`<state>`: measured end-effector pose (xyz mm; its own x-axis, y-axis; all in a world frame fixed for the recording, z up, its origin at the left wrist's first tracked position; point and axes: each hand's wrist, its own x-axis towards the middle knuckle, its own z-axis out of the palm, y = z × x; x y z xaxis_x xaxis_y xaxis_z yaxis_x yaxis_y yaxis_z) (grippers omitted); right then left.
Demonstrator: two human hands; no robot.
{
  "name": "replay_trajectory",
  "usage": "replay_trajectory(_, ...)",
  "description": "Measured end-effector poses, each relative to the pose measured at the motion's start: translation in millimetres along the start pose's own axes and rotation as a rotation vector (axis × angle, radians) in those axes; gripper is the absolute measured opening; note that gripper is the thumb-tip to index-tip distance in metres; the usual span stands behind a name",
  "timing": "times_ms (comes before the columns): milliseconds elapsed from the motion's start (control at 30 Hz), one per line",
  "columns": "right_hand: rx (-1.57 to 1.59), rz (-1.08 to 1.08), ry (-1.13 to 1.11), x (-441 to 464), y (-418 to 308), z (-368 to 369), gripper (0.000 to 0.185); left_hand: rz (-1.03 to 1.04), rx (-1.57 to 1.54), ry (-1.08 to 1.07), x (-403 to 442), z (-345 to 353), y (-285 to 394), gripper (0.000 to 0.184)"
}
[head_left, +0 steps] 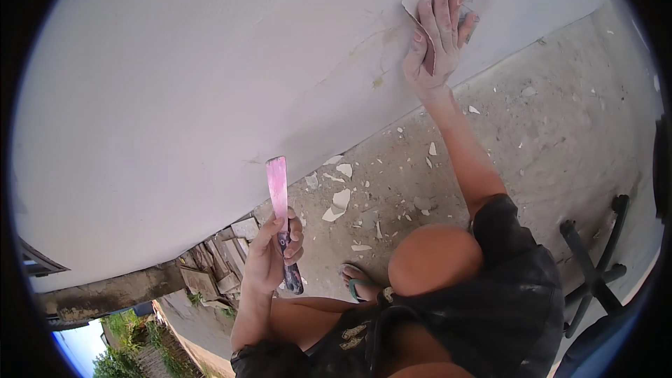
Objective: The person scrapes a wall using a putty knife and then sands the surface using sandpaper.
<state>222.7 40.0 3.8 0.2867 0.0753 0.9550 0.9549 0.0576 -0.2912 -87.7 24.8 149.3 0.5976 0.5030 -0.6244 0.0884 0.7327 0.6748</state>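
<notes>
My left hand (266, 255) is wrapped round the dark, worn handle of a putty knife (278, 185). Its narrow pinkish blade points up, apart from the wall as far as I can tell. Against the pale wall (189, 98), low down near the floor, my right hand (437, 35) presses a folded sheet of sandpaper (414, 12). The fingers lie over the sheet and the thumb is on its near side. White dust coats this hand. Around it the wall shows a greyish smooth patch and thin yellowish-brown marks.
White flakes (337, 204) of paint or plaster lie scattered over the concrete floor (553, 133). Wooden pieces (217, 262) are stacked at the wall's foot on the left. A black wheeled chair base (593, 276) stands at right. My sandalled foot (358, 281) rests below the flakes.
</notes>
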Motion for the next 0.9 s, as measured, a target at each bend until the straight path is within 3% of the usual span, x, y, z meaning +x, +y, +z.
replay_trajectory(67, 0.075, 0.196, 0.104, 5.3, -17.9, 7.6, 0.037, 0.007, 0.01, 0.02, -2.1, 6.2, 1.1, 0.021)
replay_trajectory(133, 0.097, 0.154, -0.026, -17.1, -49.9, 26.0, 0.036, 0.014, 0.024, 0.03, -1.0, 16.2, 2.7, 0.021)
replay_trajectory(167, 0.081, 0.024, -0.21, -43.8, -73.9, 34.8, 0.037, 0.016, 0.029, -0.015, -3.1, 17.8, 3.8, 0.021)
replay_trajectory(233, -0.023, -0.262, -0.144, -34.4, -56.3, 35.1, 0.036, 0.028, 0.037, -0.109, -4.9, 16.2, 4.2, 0.021)
replay_trajectory(267, -0.078, -0.287, -0.12, -29.9, -39.3, 29.6, 0.036, 0.049, 0.054, -0.119, -7.9, 16.3, 4.7, 0.021)
replay_trajectory(367, -0.151, 0.17, 0.038, 10.0, 25.0, -11.2, 0.039, 0.104, 0.071, -0.111, -20.4, 13.0, 5.2, 0.021)
replay_trajectory(433, -0.047, 0.311, 0.154, 19.4, 18.0, -6.9, 0.039, 0.118, 0.053, -0.062, -28.5, 10.5, 2.6, 0.021)
replay_trajectory(500, 0.084, 0.282, 0.14, 10.4, -16.0, 13.9, 0.039, 0.109, 0.028, -0.061, -24.8, 11.3, 3.5, 0.021)
replay_trajectory(567, 0.114, -0.001, -0.197, -49.3, -81.7, 40.1, 0.038, 0.092, 0.006, -0.084, -20.5, 16.3, 5.3, 0.021)
replay_trajectory(633, -0.006, -0.324, -0.324, -52.9, -96.0, 45.6, 0.038, 0.087, 0.037, -0.123, -19.7, 17.3, 7.2, 0.022)
replay_trajectory(700, -0.122, -0.326, -0.22, -42.6, -58.5, 37.7, 0.037, 0.096, 0.054, -0.127, -22.4, 12.5, 6.7, 0.022)
replay_trajectory(800, -0.082, 0.131, 0.003, -5.1, 10.9, -4.3, 0.042, 0.12, 0.057, -0.06, -32.7, -4.5, 7.2, 0.023)
replay_trajectory(900, 0.026, 0.241, 0.08, 0.0, -11.0, 3.2, 0.04, 0.155, 0.052, 0.025, -34.0, -5.6, 5.9, 0.022)
